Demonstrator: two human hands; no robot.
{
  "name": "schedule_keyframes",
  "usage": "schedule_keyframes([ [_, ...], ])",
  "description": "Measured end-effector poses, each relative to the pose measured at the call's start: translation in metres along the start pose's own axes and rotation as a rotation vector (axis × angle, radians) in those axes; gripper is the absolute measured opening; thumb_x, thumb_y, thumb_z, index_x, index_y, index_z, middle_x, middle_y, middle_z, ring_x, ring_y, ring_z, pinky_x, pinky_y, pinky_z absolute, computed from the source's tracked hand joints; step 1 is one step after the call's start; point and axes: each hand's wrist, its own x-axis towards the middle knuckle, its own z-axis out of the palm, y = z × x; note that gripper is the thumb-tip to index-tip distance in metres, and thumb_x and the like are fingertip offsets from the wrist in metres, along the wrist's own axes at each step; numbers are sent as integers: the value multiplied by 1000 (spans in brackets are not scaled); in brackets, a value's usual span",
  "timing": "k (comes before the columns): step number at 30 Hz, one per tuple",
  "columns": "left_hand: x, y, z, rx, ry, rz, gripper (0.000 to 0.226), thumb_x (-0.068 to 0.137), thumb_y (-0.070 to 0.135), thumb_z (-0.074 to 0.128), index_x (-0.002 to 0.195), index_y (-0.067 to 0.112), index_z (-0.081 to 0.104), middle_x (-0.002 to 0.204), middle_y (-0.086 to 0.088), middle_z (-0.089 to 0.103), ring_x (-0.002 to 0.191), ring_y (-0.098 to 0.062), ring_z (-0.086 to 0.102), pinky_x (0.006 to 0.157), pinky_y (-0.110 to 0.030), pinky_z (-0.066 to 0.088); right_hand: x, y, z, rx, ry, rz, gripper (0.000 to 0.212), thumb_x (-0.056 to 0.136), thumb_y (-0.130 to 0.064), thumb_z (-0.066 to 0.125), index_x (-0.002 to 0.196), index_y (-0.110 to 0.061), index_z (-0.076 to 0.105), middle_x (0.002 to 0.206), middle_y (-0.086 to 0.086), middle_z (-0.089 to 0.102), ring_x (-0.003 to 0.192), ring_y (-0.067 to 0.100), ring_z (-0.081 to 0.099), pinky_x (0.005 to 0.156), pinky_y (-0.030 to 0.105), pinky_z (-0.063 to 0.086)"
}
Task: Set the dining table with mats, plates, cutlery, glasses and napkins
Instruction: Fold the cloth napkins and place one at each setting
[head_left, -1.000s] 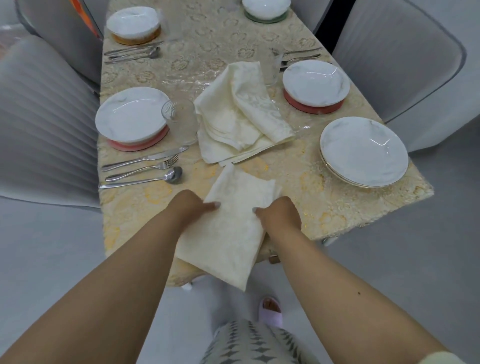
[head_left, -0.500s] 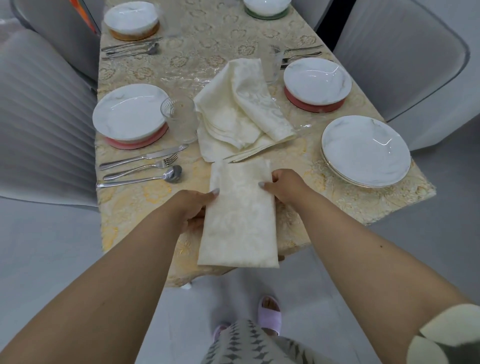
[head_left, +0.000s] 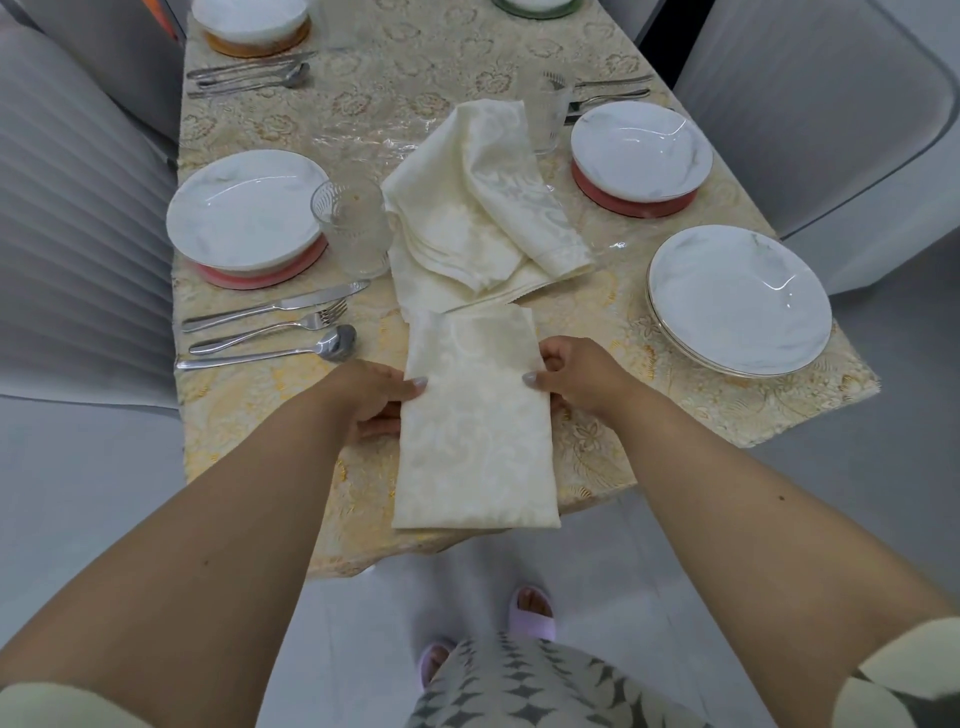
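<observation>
Head view: folded napkin between left hand and right hand grips.

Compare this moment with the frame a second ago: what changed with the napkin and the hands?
The folded napkin went from skewed to squared up, long edges running away from the person, and sits farther onto the table. The left hand and right hand slid forward, each keeping its grip on a side edge. The napkin pile, plates and cutlery stayed put.
</observation>
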Motion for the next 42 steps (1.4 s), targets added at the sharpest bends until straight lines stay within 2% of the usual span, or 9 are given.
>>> schedule_keyframes([
  [6, 2, -5, -2, 23, 2, 108, 28, 86, 2, 67, 69, 9, 46, 59, -2, 66, 55, -12, 66, 50, -25, 56, -2, 13, -11, 348, -28, -14, 21, 85, 9, 62, 100, -5, 66, 89, 15, 69, 71, 24, 68, 58, 32, 57],
  [13, -3, -9, -10, -2, -67, 175, 29, 90, -10, 52, 117, 2, 58, 108, -19, 68, 88, -26, 69, 78, -36, 59, -8, 11, -9, 450, -36, -31, 28, 85, 20, 49, 88, -2, 67, 54, -4, 66, 43, 5, 58, 41, 15, 43],
  [19, -13, -4, -5, -25, -42, 152, 34, 94, -10, 32, 83, 3, 61, 74, -8, 68, 57, -13, 66, 52, -23, 55, -6, 12, -6, 385, -10, -58, 40, 78, 25, 46, 68, -4, 72, 74, -9, 67, 61, 4, 60, 51, 13, 42],
  [23, -18, -4, 3, -194, -15, 140, 22, 80, 18, 55, 94, 3, 63, 74, -6, 61, 55, -15, 59, 48, -21, 51, -4, 12, -4, 329, 24, -44, 42, 79, 15, 46, 63, -11, 75, 90, -2, 64, 76, 15, 57, 59, 18, 43],
  [26, -18, -7, 12, 22, 113, 212, 12, 88, 19, 65, 90, 7, 62, 59, 3, 58, 51, -13, 50, 45, -18, 41, -5, 9, 0, 298, 56, -48, 41, 80, 12, 42, 70, -11, 74, 102, 4, 59, 89, 18, 55, 70, 23, 44],
  [30, -19, -7, 15, 44, 205, 301, 25, 99, 10, 38, 98, 3, 62, 81, -6, 59, 67, -17, 51, 56, -24, 41, -6, 10, 1, 131, 65, -84, 38, 80, 13, 49, 91, -14, 73, 114, 4, 58, 101, 18, 59, 76, 17, 51],
  [34, -21, -10, 7, 74, 198, 328, 38, 85, -7, 32, 88, 9, 66, 76, -3, 62, 68, -16, 55, 57, -24, 43, -10, 12, -5, 47, 51, -78, 27, 87, 0, 62, 105, -18, 70, 103, 3, 58, 80, 11, 60, 52, 15, 48],
  [39, -29, -20, -3, 87, 20, 374, 61, 76, -28, 32, 108, 13, 64, 90, 6, 69, 77, -3, 63, 68, -18, 50, -4, 11, -5, 52, 79, -44, 5, 88, -17, 68, 92, -13, 68, 78, 1, 64, 61, 10, 58, 47, 20, 43],
  [42, -25, -24, -9, 194, -32, 385, 62, 82, -25, 43, 124, 18, 57, 109, 7, 65, 96, -3, 61, 73, -15, 48, 8, 6, -2, 28, 158, 20, 22, 90, -29, 66, 89, -7, 66, 72, 5, 59, 57, 15, 49, 46, 22, 39],
])
